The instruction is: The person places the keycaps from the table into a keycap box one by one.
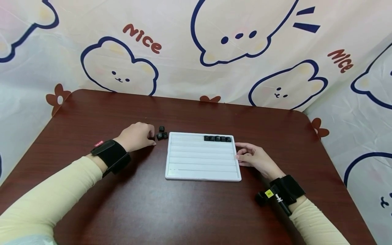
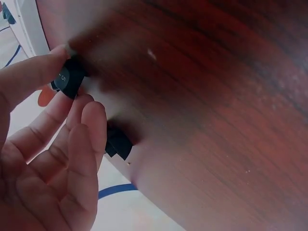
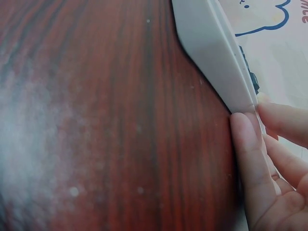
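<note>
My left hand (image 1: 137,136) is low over the table, left of a white ridged tray (image 1: 202,163). In the left wrist view, its thumb and a finger pinch a black keycap (image 2: 70,78) marked "5"; from the head this keycap is hidden. Beyond the fingertips are three loose black keycaps (image 1: 161,134), partly seen in the left wrist view behind the fingers. My right hand (image 1: 255,158) grips the tray's right edge between thumb and fingers. Along the tray's top groove, toward its right end, several black keycaps (image 1: 217,139) stand in a row.
The dark brown wooden table (image 1: 196,211) carries all of this. A pale curtain (image 1: 180,75) with cartoon bears hangs behind it and along the sides. Each wrist wears a black strap, and a dark device (image 1: 261,198) juts from the right strap.
</note>
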{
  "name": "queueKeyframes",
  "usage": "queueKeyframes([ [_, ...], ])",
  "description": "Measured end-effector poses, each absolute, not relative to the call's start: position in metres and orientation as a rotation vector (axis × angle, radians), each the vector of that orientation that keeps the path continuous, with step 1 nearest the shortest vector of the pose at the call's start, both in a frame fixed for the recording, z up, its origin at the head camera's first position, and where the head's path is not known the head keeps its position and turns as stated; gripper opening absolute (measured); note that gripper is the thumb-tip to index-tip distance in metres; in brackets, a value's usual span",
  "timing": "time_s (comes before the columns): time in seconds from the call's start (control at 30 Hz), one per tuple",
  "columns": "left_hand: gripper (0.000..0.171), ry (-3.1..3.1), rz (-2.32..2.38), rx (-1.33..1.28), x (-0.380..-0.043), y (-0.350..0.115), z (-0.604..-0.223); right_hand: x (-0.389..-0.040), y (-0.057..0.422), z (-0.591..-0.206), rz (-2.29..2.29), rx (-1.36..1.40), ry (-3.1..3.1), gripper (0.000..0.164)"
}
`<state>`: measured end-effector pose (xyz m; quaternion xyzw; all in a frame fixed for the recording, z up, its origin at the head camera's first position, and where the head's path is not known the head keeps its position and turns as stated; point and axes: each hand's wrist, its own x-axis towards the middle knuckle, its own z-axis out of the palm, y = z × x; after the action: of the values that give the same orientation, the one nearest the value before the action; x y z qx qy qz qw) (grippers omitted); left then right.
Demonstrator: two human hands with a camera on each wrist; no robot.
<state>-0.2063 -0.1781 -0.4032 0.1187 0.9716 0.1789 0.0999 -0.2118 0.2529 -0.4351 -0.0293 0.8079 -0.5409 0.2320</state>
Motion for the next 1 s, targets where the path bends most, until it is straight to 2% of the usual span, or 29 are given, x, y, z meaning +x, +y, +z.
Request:
queueKeyframes([
  [0.2,0.012,2.869,0.542,0.367,-0.2054,-0.1799,-0.4034,-0.2123,0.2517,-0.4349,-1.488,-0.083,2.219,0.062],
  [0.5,0.024,2.854,0.615,0.349,-0.2051,-0.1779,-0.4062,-0.2112,0.2534,-0.4364,-1.502,-0.092,2.213,0.062],
  [1.0,0.018,2.851,0.690,0.320,-0.2028,-0.1797,-0.4073,-0.2101,0.2534,-0.4359,-1.489,-0.071,2.226,0.063],
])
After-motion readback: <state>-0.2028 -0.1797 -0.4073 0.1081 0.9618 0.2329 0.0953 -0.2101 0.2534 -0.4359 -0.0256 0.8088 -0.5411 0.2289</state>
